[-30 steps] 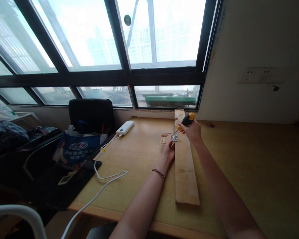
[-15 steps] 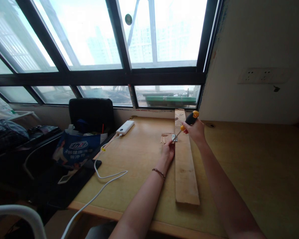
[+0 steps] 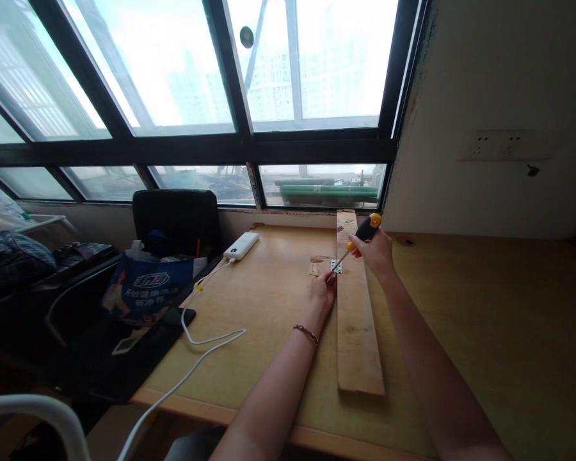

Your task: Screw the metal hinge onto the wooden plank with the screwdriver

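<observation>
A screwdriver point(image 3: 366, 229) with a black and yellow handle is gripped in my right hand point(image 3: 378, 251). Its shaft slants down and left to a small metal hinge point(image 3: 336, 266). The hinge bridges the left edge of a long wooden board point(image 3: 358, 326) and a short wood piece point(image 3: 318, 263) beside it. Close below the hinge is my left hand point(image 3: 323, 289), its fingers drawn together at the screwdriver's tip. Whatever those fingers pinch is too small to make out.
The board lies lengthwise on a wooden table point(image 3: 269, 346). A white power bank point(image 3: 241, 246) with a white cable point(image 3: 211, 346) rests at the table's left side. Further left are a black chair point(image 3: 175, 218) and a blue bag point(image 3: 146, 288). Windows stand behind.
The screwdriver handle and my right hand have shifted very slightly left. My left hand, the hinge and the board stay in place.
</observation>
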